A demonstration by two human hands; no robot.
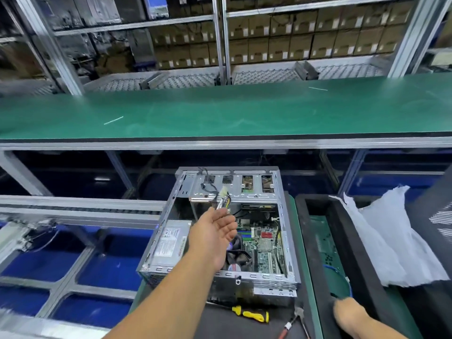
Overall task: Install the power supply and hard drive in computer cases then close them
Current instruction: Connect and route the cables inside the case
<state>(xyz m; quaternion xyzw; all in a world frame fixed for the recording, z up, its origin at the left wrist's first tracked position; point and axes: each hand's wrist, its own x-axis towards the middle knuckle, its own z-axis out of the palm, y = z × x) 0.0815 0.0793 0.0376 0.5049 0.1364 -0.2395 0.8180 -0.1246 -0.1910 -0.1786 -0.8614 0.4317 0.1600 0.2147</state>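
An open silver computer case (288,231) lies on its side below the centre of the head view. A grey power supply (170,241) with a white label sits in its left part. The green motherboard (265,243) shows on the right. My left hand (215,233) reaches over the case, palm up, fingers spread, touching a bundle of power cables with white connectors (223,198) near the drive cage (232,184). My right hand (347,314) rests at the lower right on a black foam tray (315,241); its fingers are blurred.
A yellow-handled screwdriver (252,313) and red-handled pliers (291,325) lie in front of the case. White packing foam sheets (391,241) lie to the right. A green conveyor belt (220,111) runs across behind, with shelves of cardboard boxes (293,33) beyond. Roller rails (80,209) run on the left.
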